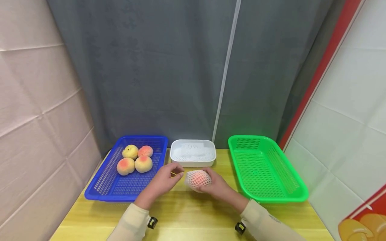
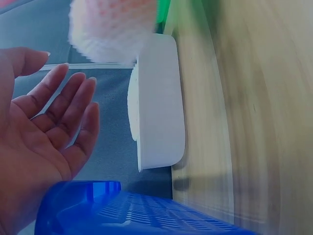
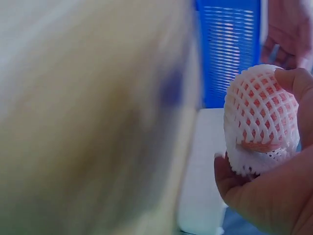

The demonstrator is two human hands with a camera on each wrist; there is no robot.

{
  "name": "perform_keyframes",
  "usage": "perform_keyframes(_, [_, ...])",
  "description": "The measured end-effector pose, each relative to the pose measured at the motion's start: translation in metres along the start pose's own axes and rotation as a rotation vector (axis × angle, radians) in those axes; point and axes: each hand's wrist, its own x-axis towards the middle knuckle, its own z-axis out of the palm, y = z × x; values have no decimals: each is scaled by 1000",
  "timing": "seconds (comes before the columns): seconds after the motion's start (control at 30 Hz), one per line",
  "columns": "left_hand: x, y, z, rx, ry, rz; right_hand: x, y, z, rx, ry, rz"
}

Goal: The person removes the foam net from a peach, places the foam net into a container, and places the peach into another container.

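Note:
A peach in a white foam net (image 1: 199,179) is held above the wooden table by my right hand (image 1: 217,186). In the right wrist view the netted peach (image 3: 261,115) sits between thumb and fingers, and the mesh covers most of it. My left hand (image 1: 164,179) is a short way to the left of it, apart from it, with nothing in its loosely bent fingers. The left wrist view shows that left hand (image 2: 44,112) with its palm bare. Several peaches (image 1: 143,164) without nets lie in the blue basket (image 1: 102,192) at the left.
Behind the hands stands a white tray (image 1: 193,164) with pale netting material (image 1: 193,152) inside. A green basket (image 1: 256,172) is at the right of the wooden table (image 1: 193,214). A grey curtain (image 1: 150,73) hangs along the back, with pale walls at both sides.

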Motion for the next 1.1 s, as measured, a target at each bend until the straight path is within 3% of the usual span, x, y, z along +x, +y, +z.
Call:
perform_keyframes(0.3, [0, -3, 0, -83, 39, 5, 0, -33, -26, 70, 69, -88])
perform_keyframes(0.73, [2, 10, 1, -259, 78, 127, -7, -47, -38, -7, 18, -217])
perform_keyframes(0.9, [2, 12, 2, -346, 50, 160, -10, -50, -37, -50, 13, -274])
perform_keyframes(1.1, [1, 11, 4, -403, -32, 181, -11, -50, -35, -59, 14, -333])
